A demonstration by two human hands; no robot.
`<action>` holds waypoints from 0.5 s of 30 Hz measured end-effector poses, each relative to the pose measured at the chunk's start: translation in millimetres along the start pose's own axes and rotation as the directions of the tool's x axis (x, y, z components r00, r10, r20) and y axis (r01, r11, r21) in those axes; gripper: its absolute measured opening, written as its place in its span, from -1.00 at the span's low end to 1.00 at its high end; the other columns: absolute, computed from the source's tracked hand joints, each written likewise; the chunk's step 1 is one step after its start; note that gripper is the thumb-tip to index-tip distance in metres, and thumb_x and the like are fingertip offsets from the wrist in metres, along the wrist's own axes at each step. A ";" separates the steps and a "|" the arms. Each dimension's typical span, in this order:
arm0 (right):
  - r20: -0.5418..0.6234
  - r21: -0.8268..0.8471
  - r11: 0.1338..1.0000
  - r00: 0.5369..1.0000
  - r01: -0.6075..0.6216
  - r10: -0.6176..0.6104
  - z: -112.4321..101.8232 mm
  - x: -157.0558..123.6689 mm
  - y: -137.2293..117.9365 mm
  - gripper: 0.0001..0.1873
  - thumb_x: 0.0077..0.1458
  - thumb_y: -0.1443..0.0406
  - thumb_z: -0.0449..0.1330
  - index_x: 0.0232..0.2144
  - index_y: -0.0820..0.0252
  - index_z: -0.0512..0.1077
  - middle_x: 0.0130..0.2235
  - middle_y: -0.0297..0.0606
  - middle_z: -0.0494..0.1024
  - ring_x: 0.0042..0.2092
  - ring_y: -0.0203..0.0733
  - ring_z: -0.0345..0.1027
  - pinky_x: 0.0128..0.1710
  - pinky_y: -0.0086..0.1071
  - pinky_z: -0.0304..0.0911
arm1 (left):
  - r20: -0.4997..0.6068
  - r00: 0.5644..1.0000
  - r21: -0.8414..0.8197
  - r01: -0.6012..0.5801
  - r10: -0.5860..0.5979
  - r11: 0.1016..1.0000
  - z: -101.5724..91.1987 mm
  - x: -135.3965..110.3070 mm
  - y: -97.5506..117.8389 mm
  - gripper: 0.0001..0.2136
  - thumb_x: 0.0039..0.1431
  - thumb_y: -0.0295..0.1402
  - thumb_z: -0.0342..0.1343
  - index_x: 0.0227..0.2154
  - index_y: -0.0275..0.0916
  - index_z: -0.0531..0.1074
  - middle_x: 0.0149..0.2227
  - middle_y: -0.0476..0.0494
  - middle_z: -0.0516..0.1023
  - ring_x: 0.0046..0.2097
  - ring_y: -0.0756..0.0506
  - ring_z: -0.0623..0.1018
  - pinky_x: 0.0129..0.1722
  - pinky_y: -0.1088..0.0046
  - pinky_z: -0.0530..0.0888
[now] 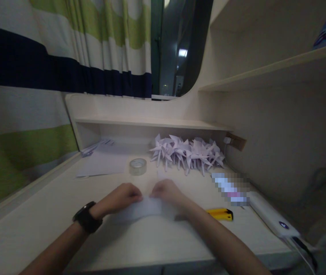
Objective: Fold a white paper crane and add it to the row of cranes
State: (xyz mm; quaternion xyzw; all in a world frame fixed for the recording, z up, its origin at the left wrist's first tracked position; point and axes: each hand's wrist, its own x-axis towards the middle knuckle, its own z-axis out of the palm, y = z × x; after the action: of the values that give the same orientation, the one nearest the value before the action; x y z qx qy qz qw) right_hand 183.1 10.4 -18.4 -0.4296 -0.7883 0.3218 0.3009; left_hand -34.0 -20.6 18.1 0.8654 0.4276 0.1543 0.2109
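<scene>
A sheet of white paper (145, 209) lies between my hands near the front of the desk, somewhat blurred. My left hand (125, 196), below a black wristwatch, pinches the paper's far edge with thumb and fingers together. Close beside it, my right hand (167, 191) grips the same edge, its fingers curled. Part of the sheet disappears under my right wrist. A yellow utility knife (220, 214) rests just right of my right forearm, which covers its other end. Beyond my hands stands a roll of clear tape (138, 167).
Several folded white paper pinwheels (188, 152) are heaped at the back. Flat paper sheets (102, 160) lie at back left. A blurred-out phone (228, 189) and a white power strip (271, 215) with cables line the right side. A shelf (151, 122) overhangs the back.
</scene>
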 end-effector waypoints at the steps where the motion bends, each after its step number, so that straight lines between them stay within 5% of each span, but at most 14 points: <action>1: -0.062 0.043 0.999 0.998 -0.026 0.029 -5.9 4.4 6.1 -0.90 -0.13 0.31 0.33 -0.55 0.26 0.54 -0.54 -0.33 0.53 -0.48 -0.30 0.32 -0.48 -0.49 0.10 | -0.048 0.999 -0.035 0.011 -0.012 0.999 -2.4 9.9 -4.8 -0.68 0.12 -0.22 0.02 -0.63 -0.30 0.46 -0.63 -0.01 0.40 -0.54 0.01 0.30 -0.49 0.48 0.11; 6: -0.313 0.337 0.938 0.930 -0.082 0.193 -26.2 20.6 33.6 -0.80 -0.19 0.23 0.33 -0.52 0.25 0.47 -0.60 -0.36 0.48 -0.54 -0.30 0.32 -0.53 -0.47 0.14 | -0.265 0.945 -0.323 0.100 -0.192 0.941 -3.3 42.2 -20.5 -0.67 -0.01 -0.13 0.12 -0.66 -0.31 0.48 -0.67 0.00 0.36 -0.56 0.01 0.27 -0.53 0.49 0.11; 10: -0.177 0.657 0.745 0.936 -0.118 0.305 -26.2 21.9 43.2 -0.39 -0.35 0.17 0.42 -0.19 0.19 0.37 -0.52 -0.34 0.55 -0.52 -0.20 0.44 -0.51 -0.40 0.29 | -0.380 0.849 -0.579 0.091 -0.367 0.810 7.5 42.2 -24.2 -0.64 -0.06 -0.07 0.16 -0.54 -0.33 0.54 -0.57 -0.07 0.47 -0.51 -0.03 0.34 -0.53 0.49 0.20; 15: -0.161 0.742 0.663 0.932 -0.102 0.325 -18.6 18.0 39.4 -0.49 -0.46 0.16 0.48 -0.44 0.23 0.37 -0.50 -0.24 0.57 -0.48 -0.18 0.49 -0.45 -0.39 0.37 | -0.396 0.797 -0.716 0.043 -0.457 0.696 21.8 34.4 -26.5 -0.60 -0.08 -0.06 0.20 -0.41 -0.37 0.57 -0.50 -0.14 0.53 -0.48 -0.05 0.40 -0.53 0.49 0.26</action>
State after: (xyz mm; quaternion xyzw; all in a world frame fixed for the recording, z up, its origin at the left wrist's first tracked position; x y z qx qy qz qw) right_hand 208.0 47.3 -33.6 -0.4076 -0.4902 0.5747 0.5131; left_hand -21.8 16.4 -11.0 0.5764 0.5021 0.5068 0.3986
